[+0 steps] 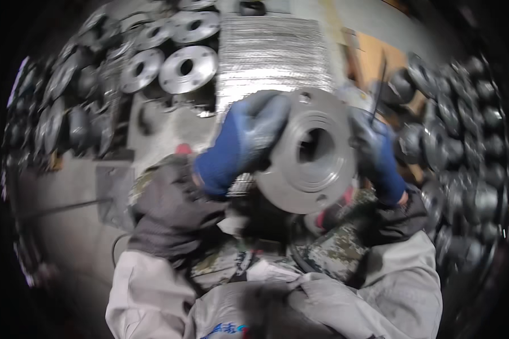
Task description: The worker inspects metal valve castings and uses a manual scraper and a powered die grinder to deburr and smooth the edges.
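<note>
A grey metal flange (281, 179) is lifted in front of my body, its round face with the centre bore turned up toward me. My gloved left hand (247, 134) is closed on its left rim, fingers curled over the edge. On the opposite rim my gloved right hand (370, 148) grips the flange, its fingers partly hidden behind it. A thin dark rod (383, 76) rises beside the right hand; whether that hand holds it too is unclear. Both gloves are blue with grey palms.
Beyond the flange lies a stack with a shiny ribbed top (274, 53). Machined flanges (189, 82) stand in rows at the far left. Dark metal fittings (461, 147) are piled along the right side. A flat grey plate (112, 195) is at the left.
</note>
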Demonstrator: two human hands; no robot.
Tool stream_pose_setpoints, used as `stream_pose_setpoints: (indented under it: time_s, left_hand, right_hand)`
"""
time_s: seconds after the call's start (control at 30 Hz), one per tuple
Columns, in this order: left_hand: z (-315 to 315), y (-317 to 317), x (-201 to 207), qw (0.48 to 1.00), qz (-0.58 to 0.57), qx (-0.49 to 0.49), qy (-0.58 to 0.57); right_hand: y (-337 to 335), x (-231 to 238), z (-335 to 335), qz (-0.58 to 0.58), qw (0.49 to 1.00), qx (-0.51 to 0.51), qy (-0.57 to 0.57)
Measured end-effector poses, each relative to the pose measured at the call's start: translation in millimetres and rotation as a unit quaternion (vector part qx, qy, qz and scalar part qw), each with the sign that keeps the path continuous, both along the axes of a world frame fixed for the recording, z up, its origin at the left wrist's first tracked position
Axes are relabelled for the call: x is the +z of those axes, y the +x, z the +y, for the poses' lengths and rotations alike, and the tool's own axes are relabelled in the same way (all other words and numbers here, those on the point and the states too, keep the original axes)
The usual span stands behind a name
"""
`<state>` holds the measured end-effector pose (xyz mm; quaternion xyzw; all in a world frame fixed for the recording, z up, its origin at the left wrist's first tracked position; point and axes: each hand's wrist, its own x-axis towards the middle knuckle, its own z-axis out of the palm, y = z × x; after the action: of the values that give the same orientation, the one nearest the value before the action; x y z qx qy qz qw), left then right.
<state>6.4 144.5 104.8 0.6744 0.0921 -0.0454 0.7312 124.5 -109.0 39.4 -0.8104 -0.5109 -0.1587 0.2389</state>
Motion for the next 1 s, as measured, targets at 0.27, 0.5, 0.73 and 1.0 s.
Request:
stream_pose_setpoints:
  time_s: [0.27, 0.5, 0.73, 1.0]
  left_hand:
    - [-41.0, 14.1, -23.8, 0.993, -0.044, -0.035, -0.103]
    - [-33.3, 17.2, -22.0, 0.994, -0.046, -0.093, -0.017]
    - [-3.0, 4.7, -13.4, 0.995, -0.009, -0.065, 0.07]
    - [17.0, -7.6, -31.7, 0.964, -0.162, 0.039, 0.209]
  right_hand:
    - [-18.0, 8.8, -21.6, 0.289, 0.95, -0.079, 0.084]
    - [-34.9, 10.3, -32.0, 0.218, 0.973, -0.053, 0.05]
    - [-72.9, 34.5, -11.0, 0.618, 0.758, -0.12, 0.17]
    - [-101.3, 37.7, 27.2, 0.713, 0.666, -0.112, 0.188]
